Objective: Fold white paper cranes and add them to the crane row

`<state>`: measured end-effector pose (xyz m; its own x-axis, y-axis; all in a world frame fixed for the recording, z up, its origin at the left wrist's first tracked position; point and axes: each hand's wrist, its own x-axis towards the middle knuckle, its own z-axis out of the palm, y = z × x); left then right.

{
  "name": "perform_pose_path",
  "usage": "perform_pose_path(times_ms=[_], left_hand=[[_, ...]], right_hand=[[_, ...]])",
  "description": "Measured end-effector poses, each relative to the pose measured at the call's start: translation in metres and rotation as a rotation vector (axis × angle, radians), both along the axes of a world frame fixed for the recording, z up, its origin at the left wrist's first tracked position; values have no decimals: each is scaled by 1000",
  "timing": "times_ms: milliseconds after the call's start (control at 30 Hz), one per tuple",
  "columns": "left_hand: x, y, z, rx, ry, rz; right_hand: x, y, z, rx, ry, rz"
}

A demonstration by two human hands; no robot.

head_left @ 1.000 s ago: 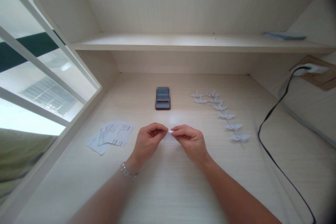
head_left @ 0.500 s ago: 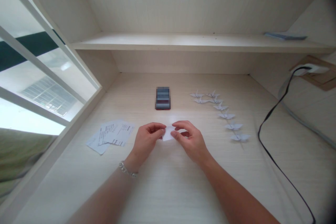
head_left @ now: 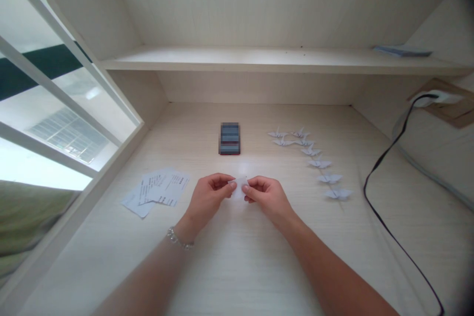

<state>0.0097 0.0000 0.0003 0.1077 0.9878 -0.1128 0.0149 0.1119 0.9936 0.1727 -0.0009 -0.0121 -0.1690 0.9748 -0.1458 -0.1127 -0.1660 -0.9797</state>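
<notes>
A small white piece of paper (head_left: 239,185) is pinched between both hands just above the pale wooden desk (head_left: 237,266). My left hand (head_left: 207,197), with a bracelet on its wrist, grips the paper's left edge with closed fingers. My right hand (head_left: 267,197) pinches the right edge, its fingers curled. Most of the paper is hidden by my fingertips.
A phone (head_left: 229,138) lies beyond my hands. Several folded paper cranes (head_left: 314,160) form a curved row to the right. Printed slips (head_left: 157,190) lie to the left. A black cable (head_left: 385,158) runs from a wall plug down the right side. A shelf (head_left: 281,59) spans above.
The paper was a narrow strip between my fingertips, then showed as a wider flap; now my right hand's fingers have curled in and both hands sit closer together on it.
</notes>
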Motion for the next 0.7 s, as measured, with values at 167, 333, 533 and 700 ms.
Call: perform_pose_path(times_ms=[167,333,533,700], left_hand=[[-1,0,-1,-26,-4,-27],[-2,-1,4,-50,-3,-104],[-2,-1,7,-100,-41,-151],[-3,-2,7,-85,-51,-148]], right_hand=[[1,-1,1,-52,25,21],[3,-1,4,-71,29,61],[5,-2,5,-69,22,65],[5,-4,7,-91,49,73]])
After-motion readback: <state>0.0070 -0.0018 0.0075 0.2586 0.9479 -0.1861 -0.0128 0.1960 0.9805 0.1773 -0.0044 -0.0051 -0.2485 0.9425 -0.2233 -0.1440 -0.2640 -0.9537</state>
